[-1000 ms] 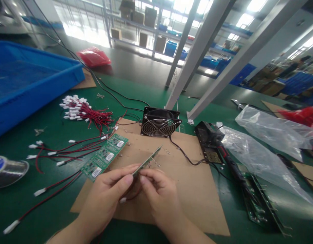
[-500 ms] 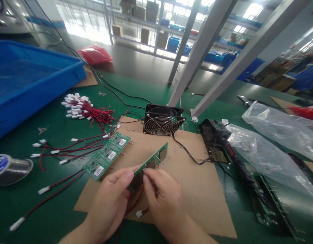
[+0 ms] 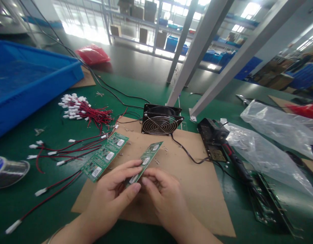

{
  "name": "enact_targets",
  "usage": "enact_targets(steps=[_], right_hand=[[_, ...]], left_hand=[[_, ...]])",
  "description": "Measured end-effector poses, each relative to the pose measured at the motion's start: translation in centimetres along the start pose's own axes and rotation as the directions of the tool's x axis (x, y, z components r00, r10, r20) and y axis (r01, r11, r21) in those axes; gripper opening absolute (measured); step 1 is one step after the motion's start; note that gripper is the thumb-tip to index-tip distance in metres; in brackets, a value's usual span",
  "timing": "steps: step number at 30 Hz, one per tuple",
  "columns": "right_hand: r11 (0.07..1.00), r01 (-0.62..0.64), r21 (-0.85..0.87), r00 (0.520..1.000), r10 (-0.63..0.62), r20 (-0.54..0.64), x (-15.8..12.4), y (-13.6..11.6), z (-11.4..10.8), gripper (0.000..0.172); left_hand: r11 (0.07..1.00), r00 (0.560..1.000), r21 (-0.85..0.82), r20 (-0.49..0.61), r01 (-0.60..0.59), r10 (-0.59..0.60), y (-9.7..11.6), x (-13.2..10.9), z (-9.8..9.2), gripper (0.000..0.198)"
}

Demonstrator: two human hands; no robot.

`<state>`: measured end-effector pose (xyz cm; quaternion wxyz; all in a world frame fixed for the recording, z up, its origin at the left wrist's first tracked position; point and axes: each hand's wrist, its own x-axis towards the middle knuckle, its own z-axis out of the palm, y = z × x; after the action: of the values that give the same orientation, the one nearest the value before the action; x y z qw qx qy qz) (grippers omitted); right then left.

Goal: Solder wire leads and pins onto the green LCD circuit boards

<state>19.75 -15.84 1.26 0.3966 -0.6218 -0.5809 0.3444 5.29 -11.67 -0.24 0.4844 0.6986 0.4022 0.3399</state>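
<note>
My left hand (image 3: 112,198) grips the near end of a green circuit board (image 3: 149,156), thumb on one side and fingers on the other. The board is tilted up, its white-labelled face partly showing, with small springs along its right edge. My right hand (image 3: 166,195) is closed in a pinch against the board's near right edge; its fingertips are partly hidden, so what they pinch does not show. Left of the hands, a second circuit board (image 3: 104,156) lies label side up, with red-black wires (image 3: 64,181) ending in white connectors at its near end.
Brown cardboard (image 3: 197,189) covers the bench under my hands. Behind stands a black fan (image 3: 161,120). Right are a soldering iron (image 3: 236,162), its stand (image 3: 213,135), plastic bags and more boards (image 3: 270,200). Left are a wire bundle (image 3: 86,110), solder spool (image 3: 12,171) and blue bin (image 3: 36,78).
The held board has been turned, so its labelled face shows instead of the side with dark parts. My left fingers have shifted over its edge, and the right hand has moved slightly off the face.
</note>
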Motion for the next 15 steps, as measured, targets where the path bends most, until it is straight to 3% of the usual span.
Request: enact_targets(steps=[5,9,15], right_hand=[[0.982,-0.141,-0.128,0.980,0.157,0.121,-0.4,1.2,-0.5,0.012],[0.965,-0.115,-0.238,0.981,0.147,0.123,-0.5,1.9,-0.7,0.011],[0.932,-0.076,-0.354,0.987,0.120,0.103,-0.5,2.2,-0.6,0.014]], left_hand=[[0.970,0.990,0.201,0.065,-0.134,0.123,-1.3,-0.6,0.6,0.026],[0.909,0.972,0.346,0.127,-0.232,0.199,-1.9,-1.1,1.1,0.027],[0.867,0.968,0.435,0.169,-0.243,0.186,-1.7,-1.2,1.7,0.028]])
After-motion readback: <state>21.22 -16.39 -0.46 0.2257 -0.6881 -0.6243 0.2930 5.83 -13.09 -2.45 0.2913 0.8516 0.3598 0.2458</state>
